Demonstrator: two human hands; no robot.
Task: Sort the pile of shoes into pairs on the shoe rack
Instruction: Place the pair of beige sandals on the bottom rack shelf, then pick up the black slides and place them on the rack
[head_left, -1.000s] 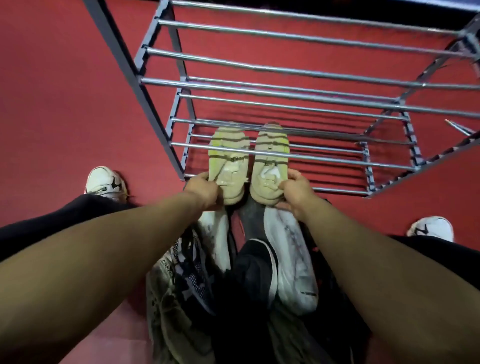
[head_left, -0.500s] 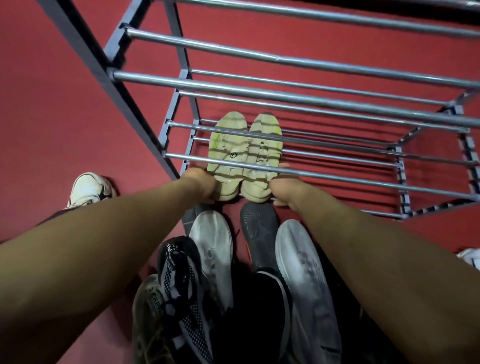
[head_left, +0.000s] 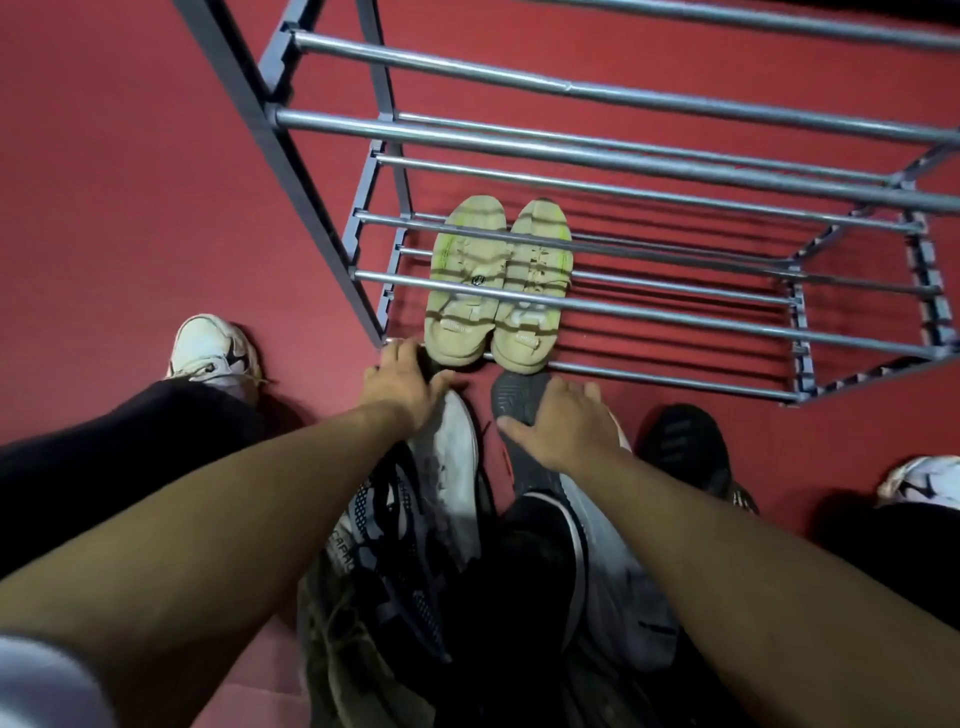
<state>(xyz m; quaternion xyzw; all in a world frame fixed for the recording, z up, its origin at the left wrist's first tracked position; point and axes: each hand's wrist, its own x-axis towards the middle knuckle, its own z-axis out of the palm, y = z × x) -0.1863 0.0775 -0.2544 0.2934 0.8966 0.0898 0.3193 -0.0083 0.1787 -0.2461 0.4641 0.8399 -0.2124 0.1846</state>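
Note:
A pair of pale green shoes (head_left: 496, 283) stands side by side on the bottom shelf of the grey metal shoe rack (head_left: 623, 156), toes pointing away. My left hand (head_left: 402, 382) rests with fingers spread on a white-soled shoe (head_left: 449, 467) at the front of the pile. My right hand (head_left: 563, 421) lies flat, fingers apart, on a dark grey shoe sole (head_left: 514, 397). Neither hand grips anything. The pile (head_left: 467, 571) of black, white and patterned shoes lies between my arms on the red floor.
My own feet in white sneakers stand at the left (head_left: 213, 345) and right (head_left: 922, 480). A black shoe (head_left: 685, 447) lies right of the pile. The rack's upper bars cross over the green pair. Red floor (head_left: 130, 182) surrounds everything.
Both hands let go of the green shoes, now left on the bottom shelf, and drew back onto the pile. The camera view shifted closer to the rack.

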